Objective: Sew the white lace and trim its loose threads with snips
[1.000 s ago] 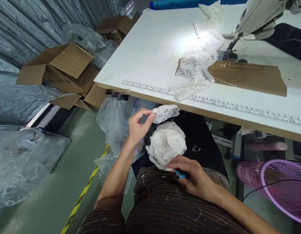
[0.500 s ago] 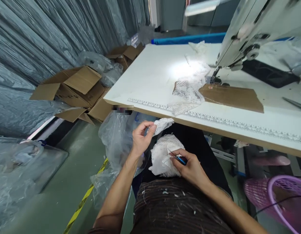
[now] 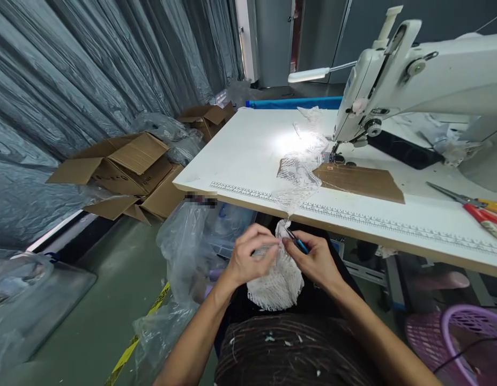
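White lace bundle [image 3: 275, 279] sits in the lap, just below the table edge [image 3: 353, 228], and I've got both hands on it. Left hand [image 3: 248, 260] is pinched on its top edge; right hand [image 3: 318, 262] is closed around one blue-handled snipper [image 3: 297, 244], its tip at the lace. One more lace strip [image 3: 302, 174] drapes off the table, with one pair of red scissors [image 3: 479, 209] well to the right.

The person has 2 bare forearms with no sleeves, the left hand [image 3: 248, 260] and right hand [image 3: 318, 262] without gloves or rings, and wears dark brown striped clothing flecked with white threads.
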Tool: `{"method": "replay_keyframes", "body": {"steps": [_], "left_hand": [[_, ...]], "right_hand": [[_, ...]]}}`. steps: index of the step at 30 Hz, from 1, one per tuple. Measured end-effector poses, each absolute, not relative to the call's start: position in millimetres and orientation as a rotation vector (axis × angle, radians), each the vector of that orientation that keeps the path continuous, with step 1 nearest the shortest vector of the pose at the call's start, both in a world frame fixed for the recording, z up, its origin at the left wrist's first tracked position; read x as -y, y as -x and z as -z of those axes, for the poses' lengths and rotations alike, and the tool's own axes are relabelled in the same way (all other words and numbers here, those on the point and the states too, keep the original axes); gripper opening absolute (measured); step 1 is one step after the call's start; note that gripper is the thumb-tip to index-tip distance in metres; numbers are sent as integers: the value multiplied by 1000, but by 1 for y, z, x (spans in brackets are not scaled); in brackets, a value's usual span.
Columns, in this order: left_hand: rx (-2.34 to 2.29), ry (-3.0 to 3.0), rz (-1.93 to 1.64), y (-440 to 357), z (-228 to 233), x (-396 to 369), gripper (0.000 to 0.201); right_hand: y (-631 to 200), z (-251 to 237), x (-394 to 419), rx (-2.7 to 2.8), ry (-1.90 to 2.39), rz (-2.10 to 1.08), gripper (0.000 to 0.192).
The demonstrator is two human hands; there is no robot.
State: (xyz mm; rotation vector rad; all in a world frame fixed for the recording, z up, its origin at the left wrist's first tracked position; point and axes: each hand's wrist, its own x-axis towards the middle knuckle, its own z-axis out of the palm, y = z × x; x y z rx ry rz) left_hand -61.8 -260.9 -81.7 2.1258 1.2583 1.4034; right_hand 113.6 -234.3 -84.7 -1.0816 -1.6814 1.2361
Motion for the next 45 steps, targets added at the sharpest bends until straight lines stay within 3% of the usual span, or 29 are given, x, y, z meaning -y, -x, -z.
{"method": "replay_keyframes", "body": {"steps": [2, 6, 8, 14, 18, 21, 24, 28, 34, 39, 45], "left_hand": [[-1273, -1892, -1413, 70, 80, 258, 23], [-1011, -1491, -1088, 72, 85, 264, 52], [-844, -1279, -986, 66, 89, 273, 56], [-850, -1013, -968, 51, 87, 295, 27], [-1070, -990, -1003, 46, 83, 302, 25], [-1107, -1020, -974, 39, 82, 307, 27], [-1141, -1003, -1000, 31, 83, 309, 30], [-1099, -864, -1051, 25, 87, 307, 34], [-1215, -855, -1064, 37, 89, 307, 31], [-1252, -928, -1054, 53, 84, 307, 27], [-1303, -1074, -1015, 59, 77, 305, 23]], "right_hand": [[-116, 86, 248, 1772, 1015, -1277, 25], [-124, 86, 284, 1891, 883, -1336, 23], [-129, 85, 296, 1928, 835, -1336, 20], [-142, 89, 292, 1910, 892, -1360, 14], [-138, 96, 262, 1411, 1235, -1111, 24], [-123, 92, 244, 1224, 1224, -1086, 33], [-104, 80, 234, 1224, 1124, -947, 23], [-93, 55, 226, 1628, 877, -828, 17], [-120, 49, 233, 1723, 923, -1002, 24], [-135, 86, 256, 1847, 1041, -1396, 51], [-125, 99, 266, 1961, 1113, -1403, 51]]}}
